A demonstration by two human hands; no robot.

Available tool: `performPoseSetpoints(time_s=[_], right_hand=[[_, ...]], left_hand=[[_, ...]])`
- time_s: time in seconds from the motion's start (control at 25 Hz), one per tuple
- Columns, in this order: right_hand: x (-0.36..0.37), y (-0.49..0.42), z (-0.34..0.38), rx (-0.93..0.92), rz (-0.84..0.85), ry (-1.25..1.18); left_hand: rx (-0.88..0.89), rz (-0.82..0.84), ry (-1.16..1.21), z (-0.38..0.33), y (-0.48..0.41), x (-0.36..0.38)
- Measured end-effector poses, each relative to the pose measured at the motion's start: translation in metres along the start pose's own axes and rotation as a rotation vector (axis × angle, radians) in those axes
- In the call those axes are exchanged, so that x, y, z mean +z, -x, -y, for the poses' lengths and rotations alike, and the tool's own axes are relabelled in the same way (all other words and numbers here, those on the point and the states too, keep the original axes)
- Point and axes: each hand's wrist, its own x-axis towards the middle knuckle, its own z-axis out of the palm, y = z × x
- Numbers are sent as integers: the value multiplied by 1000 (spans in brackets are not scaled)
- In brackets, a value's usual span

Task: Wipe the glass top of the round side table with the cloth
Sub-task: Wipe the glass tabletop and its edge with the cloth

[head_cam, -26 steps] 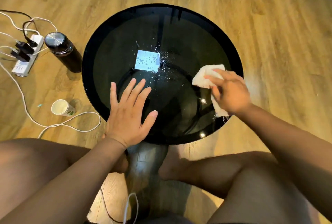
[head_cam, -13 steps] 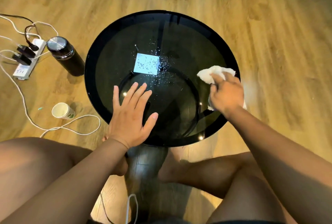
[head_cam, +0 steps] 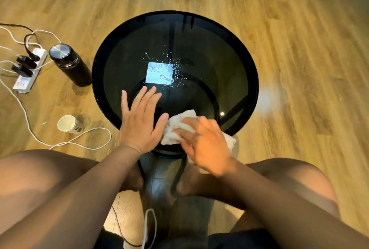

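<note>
The round side table's dark glass top fills the middle of the head view, with water droplets and a bright square reflection near its centre. My left hand lies flat on the near left part of the glass, fingers spread, holding nothing. My right hand presses a crumpled white cloth onto the near edge of the glass, just right of my left thumb. Part of the cloth hangs past the rim under my right hand.
On the wooden floor to the left stand a black flask with a steel lid, a paper cup on its side, a power strip with plugs, and loose white cables. My bare knees flank the table's near side.
My right hand has swept the cloth from the right rim of the glass round to the near edge beside my left hand. My left hand has stayed put.
</note>
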Motion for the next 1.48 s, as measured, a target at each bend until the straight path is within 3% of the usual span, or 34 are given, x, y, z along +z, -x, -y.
performPoseSetpoints(time_s=[0.2, 0.44, 0.6, 0.88, 0.96, 1.08, 1.24, 1.36, 1.48], right_hand=[[-15, -31, -106, 68, -8, 173], [-27, -97, -196, 478, -44, 263], [-29, -113, -196, 647, -20, 239], [-7, -43, -62, 500, -84, 130], [-1, -23, -6, 396, -113, 81], [-1, -10, 44, 145, -12, 12], [-15, -15, -23, -5, 57, 115], [-25, -22, -97, 117, 34, 247], [-34, -48, -157, 356, 47, 323]], left_hand=[[-14, -13, 7, -1, -1, 1], [-14, 12, -2, 0, -1, 1], [-22, 18, 13, 0, -2, 0], [-11, 31, 7, -2, -1, -1], [-17, 16, 14, -2, -1, -1], [-29, 10, 53, -1, 0, -1], [-27, 23, 39, -2, 0, 0], [-33, 38, 13, -1, -1, 2], [-22, 34, 27, 0, -1, 1]])
